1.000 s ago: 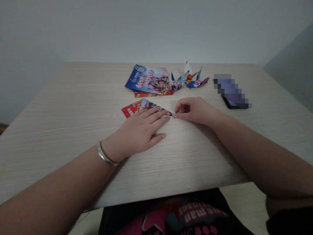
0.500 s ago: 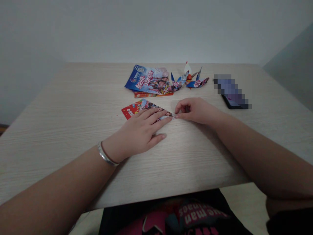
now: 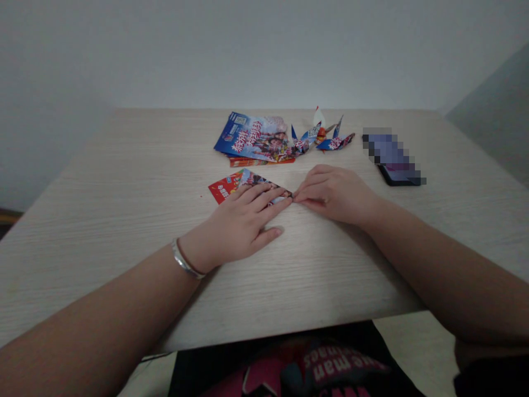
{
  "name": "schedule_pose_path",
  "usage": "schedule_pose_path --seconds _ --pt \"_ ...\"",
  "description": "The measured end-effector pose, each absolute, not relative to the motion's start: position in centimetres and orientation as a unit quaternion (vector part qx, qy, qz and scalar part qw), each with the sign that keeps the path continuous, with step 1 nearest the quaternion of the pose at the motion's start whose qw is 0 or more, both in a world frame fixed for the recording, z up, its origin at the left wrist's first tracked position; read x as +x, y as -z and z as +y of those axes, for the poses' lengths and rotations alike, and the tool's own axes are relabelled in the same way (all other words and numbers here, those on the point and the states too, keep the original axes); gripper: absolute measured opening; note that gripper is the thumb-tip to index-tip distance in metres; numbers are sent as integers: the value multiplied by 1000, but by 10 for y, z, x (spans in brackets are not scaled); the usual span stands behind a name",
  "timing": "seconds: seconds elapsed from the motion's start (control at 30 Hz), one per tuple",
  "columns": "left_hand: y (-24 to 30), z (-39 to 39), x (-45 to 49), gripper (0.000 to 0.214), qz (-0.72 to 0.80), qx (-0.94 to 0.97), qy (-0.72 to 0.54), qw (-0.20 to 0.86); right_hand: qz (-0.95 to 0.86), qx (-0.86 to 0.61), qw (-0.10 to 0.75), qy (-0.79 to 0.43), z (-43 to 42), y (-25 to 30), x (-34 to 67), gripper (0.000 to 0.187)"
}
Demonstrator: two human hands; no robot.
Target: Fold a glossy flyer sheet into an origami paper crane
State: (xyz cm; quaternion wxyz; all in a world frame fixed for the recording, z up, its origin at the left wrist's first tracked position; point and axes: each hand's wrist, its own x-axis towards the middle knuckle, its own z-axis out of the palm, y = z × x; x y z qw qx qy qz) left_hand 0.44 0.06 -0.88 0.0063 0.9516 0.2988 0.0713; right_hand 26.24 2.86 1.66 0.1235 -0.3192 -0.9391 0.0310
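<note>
Head view: a folded paper (image 3: 250, 179) lies flat on the pale worktop (image 3: 124, 187), in front of the person, with its red end to the left and its narrow point to the right. The left hand (image 3: 235, 229) rests palm down over its near side, fingers straight and slightly spread, the thumb out to the side on the worktop; it presses on the paper without gripping it. The right hand (image 3: 341, 193) is at the narrow point, its thumb and fingertips brought together in a pinch on that tip, just beside the left fingertips.

Beyond the paper is a stack of leaflets (image 3: 252, 138), blue and printed on top, with orange edges showing underneath. At the stack's right end sit some folded paper birds (image 3: 306, 140), close together with their points sticking up. Farther right, a dark phone (image 3: 397, 175) lies at a slant, partly blurred out. A silver bracelet (image 3: 184, 262) circles the left wrist, and dark clothing (image 3: 343, 358) with pink print shows below the worktop's near edge.
</note>
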Motion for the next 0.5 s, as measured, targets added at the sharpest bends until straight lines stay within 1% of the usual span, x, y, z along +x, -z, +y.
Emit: schedule_pose_path --seconds 0.17,0.27,0.43,0.5 --pt "5 -1 10 67 289 954 -82 22 -955 -287 63 25 39 -26 271 30" --pt "4 -1 14 64 273 958 -81 18 -951 -300 52 52 44 -28 274 30" --pt "6 0 13 73 281 955 -92 24 -941 -326 33 80 40 -28 270 30" --pt "6 0 13 72 284 954 -93 23 -934 -345 24 90 36 -28 267 29"
